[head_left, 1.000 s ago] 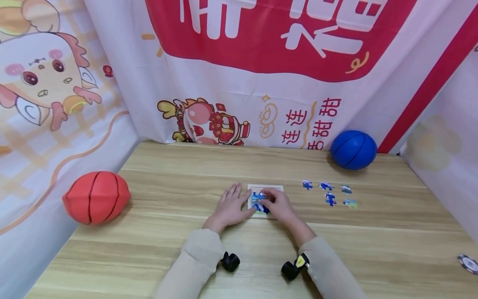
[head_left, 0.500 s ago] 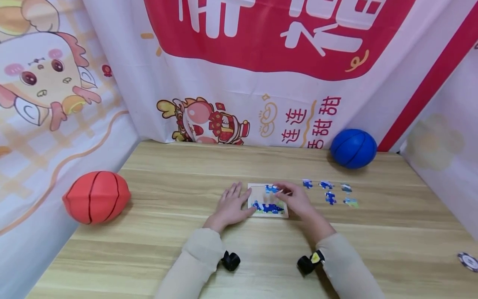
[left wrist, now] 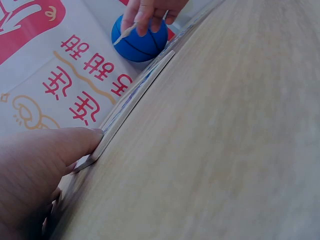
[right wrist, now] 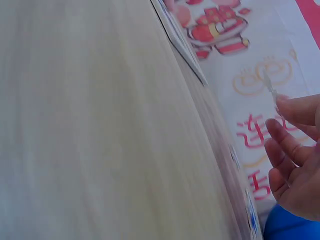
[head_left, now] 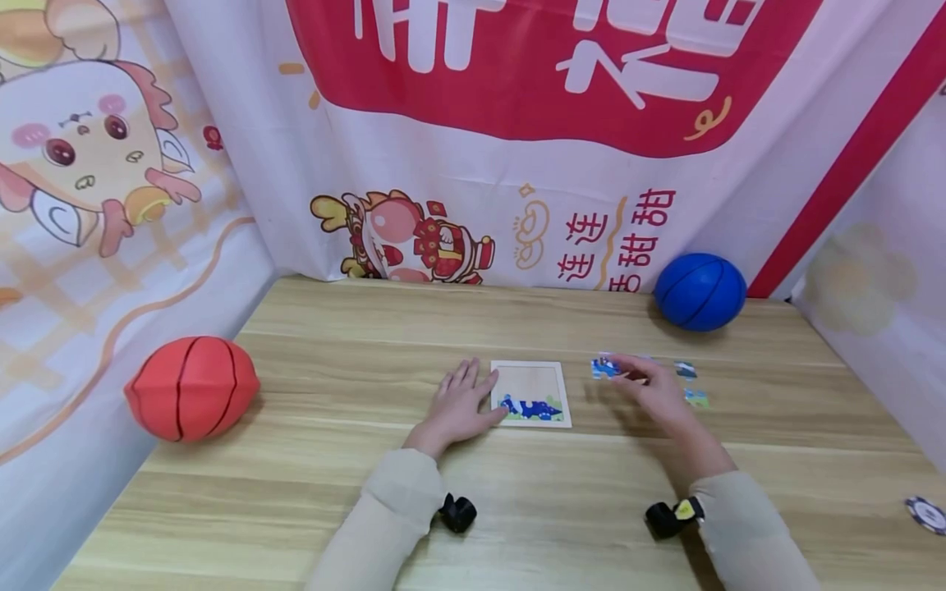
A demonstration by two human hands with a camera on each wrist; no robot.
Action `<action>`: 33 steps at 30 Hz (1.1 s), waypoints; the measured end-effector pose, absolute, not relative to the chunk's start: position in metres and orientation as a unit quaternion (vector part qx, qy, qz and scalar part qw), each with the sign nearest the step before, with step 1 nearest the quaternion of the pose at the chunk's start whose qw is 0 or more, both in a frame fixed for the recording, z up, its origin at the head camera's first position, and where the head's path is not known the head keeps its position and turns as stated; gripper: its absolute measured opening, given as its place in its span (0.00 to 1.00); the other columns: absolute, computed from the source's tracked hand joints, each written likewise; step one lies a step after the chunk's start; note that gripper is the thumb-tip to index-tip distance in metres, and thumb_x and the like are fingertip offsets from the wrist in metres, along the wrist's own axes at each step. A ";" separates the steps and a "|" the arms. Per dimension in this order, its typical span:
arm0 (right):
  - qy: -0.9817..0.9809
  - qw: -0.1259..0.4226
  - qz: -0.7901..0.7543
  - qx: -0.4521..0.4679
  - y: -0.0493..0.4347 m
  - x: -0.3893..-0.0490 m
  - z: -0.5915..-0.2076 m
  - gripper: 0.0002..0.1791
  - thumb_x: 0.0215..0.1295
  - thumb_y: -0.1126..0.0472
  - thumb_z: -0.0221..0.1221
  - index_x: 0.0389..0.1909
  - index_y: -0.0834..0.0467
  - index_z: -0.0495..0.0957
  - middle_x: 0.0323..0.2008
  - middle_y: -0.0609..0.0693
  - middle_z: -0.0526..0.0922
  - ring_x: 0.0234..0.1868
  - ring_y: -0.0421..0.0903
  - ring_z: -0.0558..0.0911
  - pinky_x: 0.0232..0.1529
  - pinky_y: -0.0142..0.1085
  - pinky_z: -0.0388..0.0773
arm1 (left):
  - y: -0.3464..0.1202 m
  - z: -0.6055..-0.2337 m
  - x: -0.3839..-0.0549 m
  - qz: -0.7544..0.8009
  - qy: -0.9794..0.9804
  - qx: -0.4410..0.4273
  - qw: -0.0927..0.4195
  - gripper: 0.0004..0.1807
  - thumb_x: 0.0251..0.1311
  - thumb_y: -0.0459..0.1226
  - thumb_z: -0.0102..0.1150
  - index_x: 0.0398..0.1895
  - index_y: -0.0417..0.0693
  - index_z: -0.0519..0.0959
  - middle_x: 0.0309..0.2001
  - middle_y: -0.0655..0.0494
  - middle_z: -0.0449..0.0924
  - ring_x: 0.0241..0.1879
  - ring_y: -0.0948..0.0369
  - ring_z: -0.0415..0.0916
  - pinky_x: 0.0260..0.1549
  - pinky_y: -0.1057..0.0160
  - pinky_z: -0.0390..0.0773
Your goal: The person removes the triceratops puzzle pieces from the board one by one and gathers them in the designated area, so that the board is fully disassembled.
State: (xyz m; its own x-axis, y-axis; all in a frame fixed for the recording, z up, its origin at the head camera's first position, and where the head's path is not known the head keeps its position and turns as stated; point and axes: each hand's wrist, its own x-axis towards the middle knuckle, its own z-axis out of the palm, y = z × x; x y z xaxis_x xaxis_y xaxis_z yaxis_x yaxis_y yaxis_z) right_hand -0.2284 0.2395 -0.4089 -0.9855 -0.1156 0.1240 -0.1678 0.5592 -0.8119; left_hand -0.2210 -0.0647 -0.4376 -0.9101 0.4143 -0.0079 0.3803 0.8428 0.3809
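**Right hand (head_left: 654,390) carries a puzzle piece (right wrist: 270,86) away from the tray (head_left: 535,424)**

A white cloth (head_left: 414,156) with red lettering and cartoon figures hangs along the far side, above a wood-grain table (head_left: 355,345). A red ball (head_left: 192,389) with dark seams sits at the left, well apart from both hands. A blue ball (head_left: 700,292) rests at the far right, near the cloth and beyond the right hand.

Half a second earlier the right hand was above the tray's far right corner; now it is off to the right of the tray, out over the table. The left hand (head_left: 460,406) keeps its place: it lies flat with fingers spread, its thumb touching the tray's left rim.

The shallow tray has a pale floor bare on the far side and a row of joined blue pieces (head_left: 530,409) along its near side. A chip (head_left: 927,515) lies at the right edge of the view, well apart from the tray. Loose pieces (head_left: 686,370) lie right of the tray, and the right hand blocks part of them from the head view.

The right hand's grip is narrow, pinching the puzzle piece between thumb and fingertips. That piece juts leftward from the fingertips and shows almost edge-on in both wrist views.
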 end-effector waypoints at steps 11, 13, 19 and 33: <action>-0.898 0.043 0.433 0.059 0.272 -0.228 -0.425 0.20 0.57 0.59 0.56 0.49 0.64 0.72 0.39 0.60 0.75 0.38 0.49 0.71 0.37 0.38 0.68 | -0.064 -0.434 -0.220 0.196 0.958 0.205 0.051 0.37 0.55 0.60 0.39 0.65 0.54 0.51 0.66 0.45 0.35 0.64 0.52 0.29 0.58 0.53 0.33; -0.903 0.033 0.426 0.054 0.273 -0.227 -0.428 0.20 0.57 0.59 0.56 0.50 0.63 0.72 0.39 0.59 0.74 0.38 0.50 0.71 0.37 0.39 0.68 | -0.064 -0.434 -0.220 0.196 0.957 0.206 0.052 0.37 0.55 0.60 0.39 0.65 0.54 0.51 0.66 0.45 0.35 0.64 0.52 0.29 0.58 0.52 0.34; -0.910 0.058 0.400 0.089 0.273 -0.229 -0.434 0.17 0.55 0.65 0.58 0.46 0.64 0.74 0.36 0.59 0.73 0.38 0.51 0.68 0.37 0.41 0.64 | -0.064 -0.434 -0.220 0.194 0.958 0.205 0.052 0.37 0.55 0.60 0.39 0.65 0.54 0.50 0.66 0.45 0.35 0.64 0.52 0.29 0.58 0.53 0.34; -0.930 0.050 0.356 0.068 0.267 -0.233 -0.442 0.16 0.53 0.64 0.58 0.45 0.61 0.76 0.42 0.59 0.72 0.42 0.53 0.65 0.41 0.46 0.60 | -0.064 -0.435 -0.221 0.194 0.958 0.201 0.055 0.37 0.55 0.60 0.39 0.65 0.54 0.50 0.66 0.45 0.35 0.64 0.52 0.29 0.58 0.52 0.33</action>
State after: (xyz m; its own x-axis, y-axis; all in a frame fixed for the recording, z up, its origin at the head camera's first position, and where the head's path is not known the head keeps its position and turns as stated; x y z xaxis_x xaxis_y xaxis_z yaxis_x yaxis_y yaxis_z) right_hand -0.2326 0.2667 -0.4423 -0.9856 -0.0911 0.1422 -0.1628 0.7366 -0.6564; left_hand -0.2206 -0.0640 -0.4354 -0.9128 0.4074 -0.0280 0.3644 0.8435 0.3947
